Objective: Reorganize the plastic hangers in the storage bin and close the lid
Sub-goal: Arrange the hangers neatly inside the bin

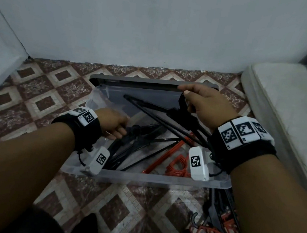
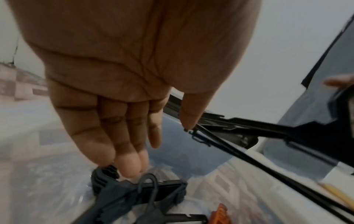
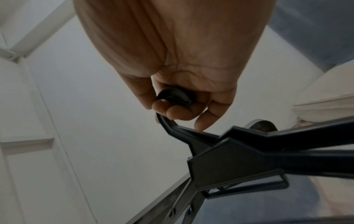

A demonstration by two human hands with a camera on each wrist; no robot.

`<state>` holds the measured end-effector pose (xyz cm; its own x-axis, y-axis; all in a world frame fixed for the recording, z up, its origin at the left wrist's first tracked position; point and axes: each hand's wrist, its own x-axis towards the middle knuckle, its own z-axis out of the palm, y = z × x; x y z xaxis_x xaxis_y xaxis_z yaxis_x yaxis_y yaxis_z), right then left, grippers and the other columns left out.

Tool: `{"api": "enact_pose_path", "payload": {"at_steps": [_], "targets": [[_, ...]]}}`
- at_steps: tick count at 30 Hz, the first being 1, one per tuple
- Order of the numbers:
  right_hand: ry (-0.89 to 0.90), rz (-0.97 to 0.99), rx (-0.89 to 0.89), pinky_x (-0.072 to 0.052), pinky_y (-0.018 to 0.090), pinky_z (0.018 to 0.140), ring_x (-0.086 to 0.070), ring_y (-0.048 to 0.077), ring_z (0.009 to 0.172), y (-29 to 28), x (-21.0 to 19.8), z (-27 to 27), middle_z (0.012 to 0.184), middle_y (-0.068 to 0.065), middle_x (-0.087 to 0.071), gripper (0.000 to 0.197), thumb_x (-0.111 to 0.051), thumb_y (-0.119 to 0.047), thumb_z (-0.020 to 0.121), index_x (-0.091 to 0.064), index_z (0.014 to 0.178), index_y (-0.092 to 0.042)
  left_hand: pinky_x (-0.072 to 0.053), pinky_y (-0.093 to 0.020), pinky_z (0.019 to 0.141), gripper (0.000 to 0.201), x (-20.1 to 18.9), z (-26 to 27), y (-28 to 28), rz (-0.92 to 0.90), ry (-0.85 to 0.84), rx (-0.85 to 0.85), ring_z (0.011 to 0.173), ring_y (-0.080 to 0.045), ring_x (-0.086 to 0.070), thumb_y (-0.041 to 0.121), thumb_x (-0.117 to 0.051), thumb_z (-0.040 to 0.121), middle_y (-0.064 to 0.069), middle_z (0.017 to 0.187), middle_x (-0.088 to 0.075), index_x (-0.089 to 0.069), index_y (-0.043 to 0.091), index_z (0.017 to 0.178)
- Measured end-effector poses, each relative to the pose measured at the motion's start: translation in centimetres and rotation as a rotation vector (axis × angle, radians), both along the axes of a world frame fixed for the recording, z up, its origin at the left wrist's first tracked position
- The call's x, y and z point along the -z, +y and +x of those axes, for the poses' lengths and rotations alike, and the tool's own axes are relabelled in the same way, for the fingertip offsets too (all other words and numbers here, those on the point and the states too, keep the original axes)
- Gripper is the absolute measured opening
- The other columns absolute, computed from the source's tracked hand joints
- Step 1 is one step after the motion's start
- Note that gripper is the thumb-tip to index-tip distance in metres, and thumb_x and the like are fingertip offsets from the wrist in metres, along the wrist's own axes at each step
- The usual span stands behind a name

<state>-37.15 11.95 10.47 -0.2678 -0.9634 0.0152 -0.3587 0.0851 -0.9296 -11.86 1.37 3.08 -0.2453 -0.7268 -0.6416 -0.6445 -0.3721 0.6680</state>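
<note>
- A clear plastic bin (image 1: 142, 177) sits on patterned tile floor (image 1: 37, 92), between a wall (image 1: 157, 31) and a mattress (image 1: 291, 115); its grey lid (image 1: 143, 81) stands behind it.
- Black hangers (image 1: 137, 139) and orange hangers (image 1: 178, 166) lie tangled inside; more lie outside by the near right corner.
- The right hand (image 1: 205, 102) grips one black hanger's hook (image 3: 175, 96), clearest in its wrist view.
- The left hand (image 2: 122, 106) reaches in with straight fingers, holding nothing.

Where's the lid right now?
In the head view, the lid stands tilted at the bin's far side, by the wall, just beyond the right hand.
</note>
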Motion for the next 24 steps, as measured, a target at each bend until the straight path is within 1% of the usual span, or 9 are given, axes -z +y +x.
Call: {"api": "enact_pose_path", "payload": {"at_steps": [3,6,10,12,14,16,19,22,24], "targets": [[0.063,0.016,0.042,-0.046,0.039,0.066,-0.053,0.017,0.062,0.1,0.2,-0.4,0.062,-0.01,-0.058,0.018,-0.054,-0.025,0.094,-0.07,0.095,-0.032,-0.049,-0.028,0.061,0.033,0.7,1.3,-0.8,-0.045,-0.133,0.05,0.065,-0.024,-0.066,0.036,-0.056,0.095,-0.016,0.086,-0.073,-0.067,0.005,0.099],[0.137,0.012,0.105,-0.048,0.033,0.066,-0.056,0.015,0.063,0.1,0.2,-0.7,0.069,-0.01,-0.062,0.018,-0.054,-0.024,0.095,-0.069,0.099,-0.031,-0.049,-0.027,0.058,0.028,0.9,1.4,-2.3,-0.121,-0.257,0.145,0.063,-0.026,-0.065,0.031,-0.055,0.096,-0.016,0.084,-0.073,-0.065,0.006,0.091],[0.278,0.04,0.121,-0.045,0.02,0.058,-0.061,0.005,0.064,0.1,0.5,-1.3,0.078,-0.015,-0.063,0.021,-0.054,-0.023,0.096,-0.067,0.112,-0.027,-0.058,-0.033,0.074,0.034,1.7,0.5,-5.2,-0.257,-0.523,0.433,0.081,-0.025,-0.072,0.036,-0.051,0.097,-0.01,0.09,-0.075,-0.068,0.006,0.093],[0.3,0.063,0.138,-0.049,0.021,0.06,-0.064,0.007,0.07,0.1,0.8,-1.7,0.083,-0.013,-0.065,0.022,-0.054,-0.022,0.096,-0.066,0.114,-0.026,-0.057,-0.035,0.078,0.041,3.2,-0.6,-6.5,-0.299,-0.662,0.579,0.085,-0.027,-0.07,0.044,-0.053,0.095,-0.009,0.093,-0.074,-0.069,0.006,0.096],[0.315,0.077,0.165,-0.055,0.028,0.069,-0.065,0.011,0.075,0.1,1.0,-2.1,0.088,-0.009,-0.066,0.023,-0.055,-0.021,0.095,-0.066,0.114,-0.026,-0.052,-0.032,0.076,0.043,5.3,-1.8,-7.4,-0.356,-0.759,0.659,0.085,-0.028,-0.065,0.048,-0.056,0.092,-0.011,0.098,-0.071,-0.069,0.007,0.097],[0.324,0.072,0.186,-0.056,0.032,0.073,-0.066,0.013,0.076,-0.1,1.3,-2.3,0.09,-0.007,-0.067,0.023,-0.055,-0.02,0.094,-0.066,0.113,-0.026,-0.049,-0.033,0.083,0.048,7.9,-2.9,-8.3,-0.412,-0.774,0.677,0.094,-0.029,-0.061,0.049,-0.056,0.091,-0.014,0.116,-0.065,-0.065,0.009,0.114],[0.33,0.047,0.225,-0.056,0.03,0.071,-0.067,0.01,0.076,-0.5,1.9,-2.5,0.09,-0.009,-0.067,0.023,-0.055,-0.021,0.093,-0.065,0.112,-0.029,-0.046,-0.042,0.101,0.073,12.0,-4.6,-9.1,-0.411,-0.657,0.563,0.12,-0.035,-0.054,0.052,-0.056,0.089,-0.016,0.144,-0.047,-0.038,0.011,0.146],[0.311,0.027,0.25,-0.056,0.031,0.074,-0.067,0.009,0.078,-1.0,2.5,-2.6,0.095,-0.008,-0.068,0.024,-0.055,-0.023,0.093,-0.065,0.114,-0.03,-0.039,-0.042,0.109,0.084,15.2,-6.1,-9.0,-0.373,-0.628,0.583,0.134,-0.035,-0.042,0.054,-0.053,0.091,-0.013,0.157,-0.028,-0.017,0.011,0.154],[0.287,0.015,0.274,-0.056,0.032,0.078,-0.067,0.01,0.081,-1.2,2.8,-2.8,0.096,-0.007,-0.069,0.023,-0.056,-0.023,0.093,-0.065,0.112,-0.031,-0.041,-0.039,0.106,0.074,16.3,-6.8,-8.3,-0.357,-0.627,0.641,0.13,-0.034,-0.046,0.05,-0.049,0.094,-0.013,0.153,-0.035,-0.026,0.01,0.152]]}}
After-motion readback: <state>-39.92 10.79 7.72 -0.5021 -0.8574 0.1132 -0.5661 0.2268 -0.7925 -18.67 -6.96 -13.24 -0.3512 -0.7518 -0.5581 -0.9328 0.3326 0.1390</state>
